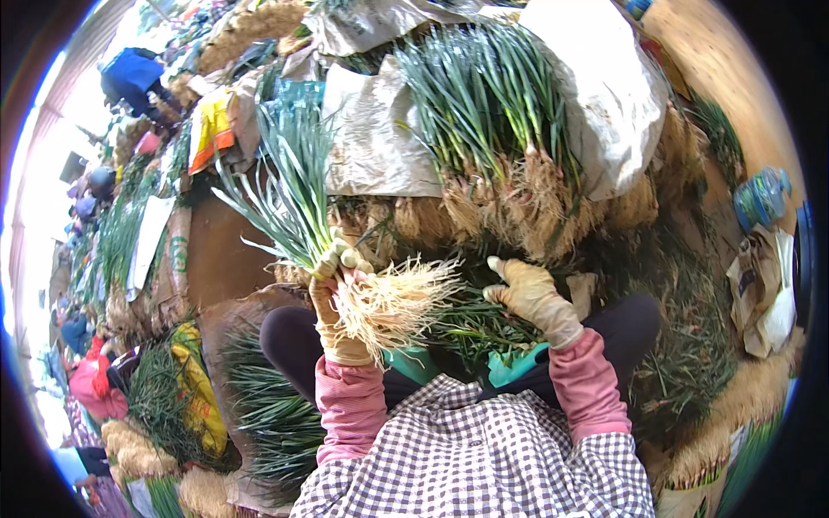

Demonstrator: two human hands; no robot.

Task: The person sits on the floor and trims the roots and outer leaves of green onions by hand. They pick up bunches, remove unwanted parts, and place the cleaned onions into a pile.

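Observation:
In my gloved left hand (pixel 340 259) is a bunch of green onions (pixel 301 188), gripped round the stems. Its pale roots (pixel 398 298) hang towards the right and its green leaves fan up and left. My gloved right hand (pixel 537 294) is raised with thumb and fingers apart, holding nothing. Just beyond it lies a pile of green onions (pixel 492 97), their brown, stringy roots (pixel 534 201) facing me. Loose green trimmings (pixel 482 324) cover the ground between my knees, below both hands.
White woven sacks (pixel 382 129) lie among the onions ahead. More onion leaves (pixel 275 414) are heaped at my left. A plastic bottle (pixel 761 197) and a crumpled brown bag (pixel 754 291) are on the right. A person in blue (pixel 133 78) bends over at the far left.

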